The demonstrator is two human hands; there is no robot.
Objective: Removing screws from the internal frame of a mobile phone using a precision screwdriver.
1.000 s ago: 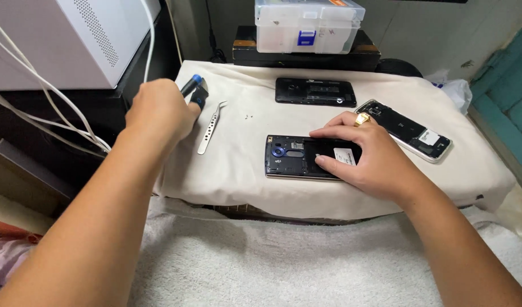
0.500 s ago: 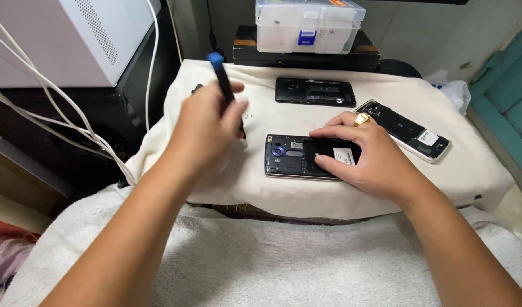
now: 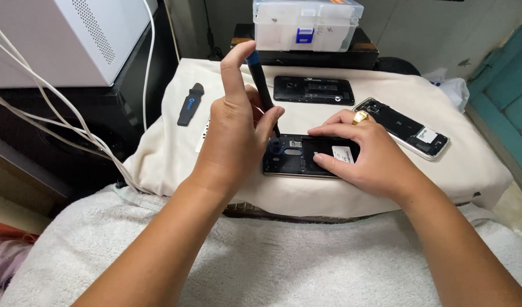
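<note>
My left hand [image 3: 236, 129] grips a thin black screwdriver with a blue cap [image 3: 262, 88], held nearly upright with its tip down at the top left of an opened black phone [image 3: 295, 162]. My right hand [image 3: 363, 152], with a gold ring on one finger, lies flat on the right half of that phone and presses it onto the cream cloth [image 3: 471, 165].
Two more opened phones lie farther back: one black [image 3: 313, 90], one at the right [image 3: 402, 127]. A black pry tool [image 3: 190, 104] rests at the left of the cloth. A clear plastic parts box [image 3: 306, 24] stands behind. A white appliance [image 3: 62, 34] and white cables [image 3: 73, 122] are at left; a white towel [image 3: 283, 261] lies in front.
My left hand picked up the screwdriver at the left of the cloth, carried it right and brought its tip down onto the opened phone. My right hand stayed on the phone.
</note>
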